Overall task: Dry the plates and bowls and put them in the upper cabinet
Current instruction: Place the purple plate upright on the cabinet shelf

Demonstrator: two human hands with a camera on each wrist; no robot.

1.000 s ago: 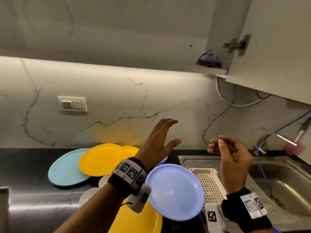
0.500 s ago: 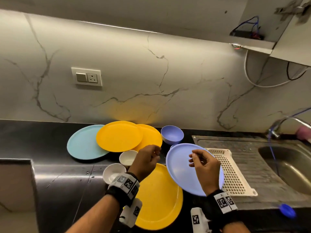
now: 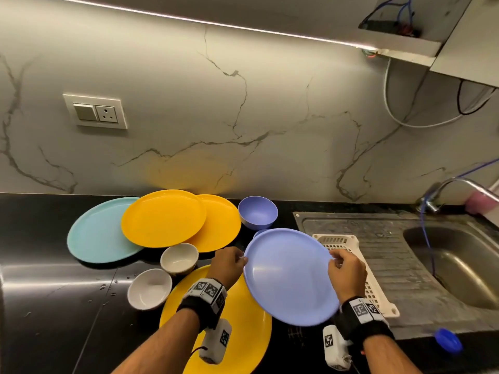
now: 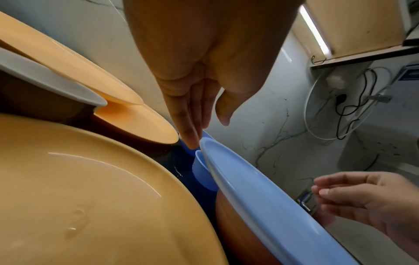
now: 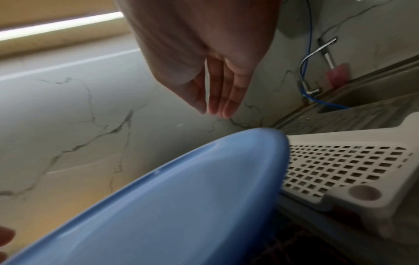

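Note:
A lilac-blue plate (image 3: 289, 276) (image 4: 272, 206) (image 5: 181, 206) leans tilted between a big yellow plate (image 3: 235, 333) and a white slotted rack (image 3: 378, 287). My left hand (image 3: 229, 263) (image 4: 207, 133) is at its left rim, fingers straight, one fingertip touching the edge and the thumb apart. At the right rim is my right hand (image 3: 343, 265) (image 5: 215, 111), fingers straight just above the edge; no grip shows. Behind lie two yellow plates (image 3: 162, 217), a teal plate (image 3: 94, 233), a lilac bowl (image 3: 258, 211) and two white bowls (image 3: 179, 257). A small blue bowl (image 4: 201, 170) sits under the plate's far edge.
The steel sink (image 3: 459, 265) and its tap (image 3: 445, 190) are at the right, a blue cap (image 3: 448, 341) on the counter's front edge. The upper cabinet (image 3: 464, 36) hangs at the top right with loose wires below. Water drops dot the black counter (image 3: 54, 306).
My view has dropped from the cabinet to the counter. Both hands came down from mid-air to the lilac-blue plate's two rims; the plate has not moved.

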